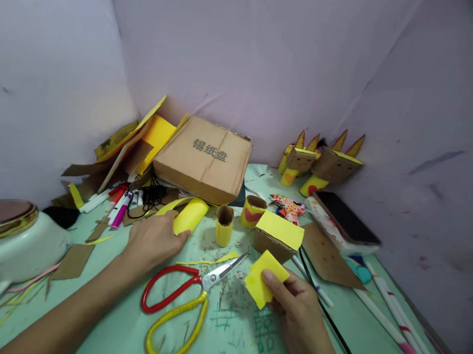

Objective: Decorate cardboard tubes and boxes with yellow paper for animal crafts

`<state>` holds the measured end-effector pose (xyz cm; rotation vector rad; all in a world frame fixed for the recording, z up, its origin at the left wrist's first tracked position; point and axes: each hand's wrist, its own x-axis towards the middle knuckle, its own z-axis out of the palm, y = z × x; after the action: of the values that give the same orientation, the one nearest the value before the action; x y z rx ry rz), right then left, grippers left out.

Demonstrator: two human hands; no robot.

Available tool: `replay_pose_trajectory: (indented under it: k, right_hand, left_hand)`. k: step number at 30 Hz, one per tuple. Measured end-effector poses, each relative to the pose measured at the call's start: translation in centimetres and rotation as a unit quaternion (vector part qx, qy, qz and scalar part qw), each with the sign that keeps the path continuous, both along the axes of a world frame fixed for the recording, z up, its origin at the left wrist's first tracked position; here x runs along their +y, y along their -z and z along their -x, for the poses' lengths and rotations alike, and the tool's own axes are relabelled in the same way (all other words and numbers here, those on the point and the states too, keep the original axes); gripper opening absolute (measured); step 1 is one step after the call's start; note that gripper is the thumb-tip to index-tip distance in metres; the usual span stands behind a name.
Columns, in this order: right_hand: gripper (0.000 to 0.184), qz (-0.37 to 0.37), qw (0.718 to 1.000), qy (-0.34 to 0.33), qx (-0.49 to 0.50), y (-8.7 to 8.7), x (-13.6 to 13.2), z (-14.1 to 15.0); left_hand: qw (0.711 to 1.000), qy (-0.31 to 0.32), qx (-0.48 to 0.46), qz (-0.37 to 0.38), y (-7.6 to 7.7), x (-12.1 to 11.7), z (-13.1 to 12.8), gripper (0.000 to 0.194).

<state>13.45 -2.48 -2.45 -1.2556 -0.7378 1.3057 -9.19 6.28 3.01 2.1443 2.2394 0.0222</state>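
My left hand (153,241) is closed on the near edge of a curled sheet of yellow paper (192,215), its fingertips partly hidden. My right hand (302,310) pinches small yellow paper pieces (261,280) between thumb and fingers; they overlap, with one corner jutting out. Between the hands lie scissors (212,279) with one red and one yellow handle, blades slightly apart. A thin yellow paper strip (209,260) is beside the blades. Behind them stand a yellow-wrapped cardboard tube (224,233), a wider tube with a red shape (252,215), and a small cardboard box with a yellow top (280,230).
A large cardboard box (205,155) leans at the back, beside cardboard and yellow sheets (155,138). Markers (121,210) and black cord (151,195) lie left. Cardboard animal figures (336,163) stand back right, near a phone (346,215). A white-and-gold object (10,241) stands far left.
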Motion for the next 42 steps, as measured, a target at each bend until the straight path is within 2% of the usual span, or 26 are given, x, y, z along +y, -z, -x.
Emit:
replay_pose_trajectory:
  k: [3, 6, 8, 11, 14, 20, 23, 24, 26, 28, 29, 30, 32, 34, 36, 38, 42]
  right_hand:
    - [0.033, -0.002, 1.000, -0.004, -0.019, 0.2, 0.0, -0.1]
    - [0.033, 0.001, 1.000, -0.007, -0.025, 0.4, 0.0, 0.0]
    - [0.033, 0.006, 1.000, -0.013, -0.011, 0.4, 0.0, 0.0]
    - [0.033, 0.009, 1.000, -0.020, 0.004, 0.4, 0.0, 0.0]
    - [0.033, 0.007, 1.000, -0.010, -0.018, 0.4, 0.1, 0.0]
    - [0.034, 0.004, 0.999, -0.019, -0.026, 0.5, 0.1, 0.0]
    - [0.034, 0.011, 0.999, -0.015, -0.026, 0.4, 0.1, 0.0]
    - [0.034, 0.013, 0.999, -0.014, -0.027, 0.3, 0.1, 0.0]
    - [0.034, 0.011, 0.999, -0.014, -0.028, 0.2, 0.2, 0.0]
    - [0.035, 0.008, 0.999, -0.018, -0.028, 0.2, 0.2, 0.1]
    - [0.034, 0.005, 0.999, -0.019, -0.030, 0.2, 0.3, 0.1]
    - [0.034, 0.003, 0.999, -0.016, -0.034, 0.2, 0.3, 0.1]
    - [0.035, 0.001, 0.999, -0.011, -0.036, 0.2, 0.3, 0.2]
    - [0.035, -0.003, 0.999, -0.007, -0.034, 0.2, 0.3, 0.2]
    - [0.034, -0.008, 1.000, -0.006, -0.026, 0.2, 0.3, 0.1]
    - [0.034, -0.014, 1.000, -0.005, -0.019, 0.3, 0.4, 0.1]
    - [0.033, -0.025, 1.000, 0.003, -0.007, 0.2, 0.3, -0.1]
  left_hand:
    - [0.999, 0.012, -0.042, -0.007, -1.4, 0.5, 1.6, 0.052]
    - [0.987, 0.039, -0.134, -0.083, -2.8, 0.8, 2.9, 0.045]
    - [0.971, 0.061, -0.184, -0.142, -3.1, 1.0, 3.1, 0.042]
    - [0.955, 0.104, -0.215, -0.174, -2.4, 1.4, 2.8, 0.039]
    - [0.952, 0.144, -0.213, -0.164, -1.4, 1.6, 2.4, 0.041]
    - [0.947, 0.120, -0.204, -0.217, 0.0, 1.6, 2.4, 0.044]
    - [0.954, 0.135, -0.188, -0.192, 0.5, 1.6, 2.3, 0.056]
    - [0.958, 0.130, -0.169, -0.190, 0.4, 1.3, 2.2, 0.062]
    - [0.957, 0.105, -0.132, -0.234, 0.1, 0.4, 1.9, 0.073]
    - [0.939, 0.094, -0.131, -0.305, -0.5, -1.3, 1.7, 0.067]
    - [0.933, 0.114, -0.148, -0.307, -0.6, -2.4, 1.5, 0.058]
    - [0.935, 0.150, -0.162, -0.276, -0.7, -3.5, 1.3, 0.048]
    - [0.953, 0.247, -0.153, -0.090, -0.4, -5.6, 0.7, 0.038]
    - [0.950, 0.286, -0.110, 0.057, 0.3, -7.3, 0.0, 0.040]
    - [0.953, 0.275, -0.072, 0.103, 1.1, -8.1, -0.7, 0.047]
    - [0.959, 0.255, -0.053, 0.110, 1.8, -8.2, -1.1, 0.055]
    - [0.958, 0.250, -0.077, 0.120, 2.2, -7.7, -0.9, 0.063]
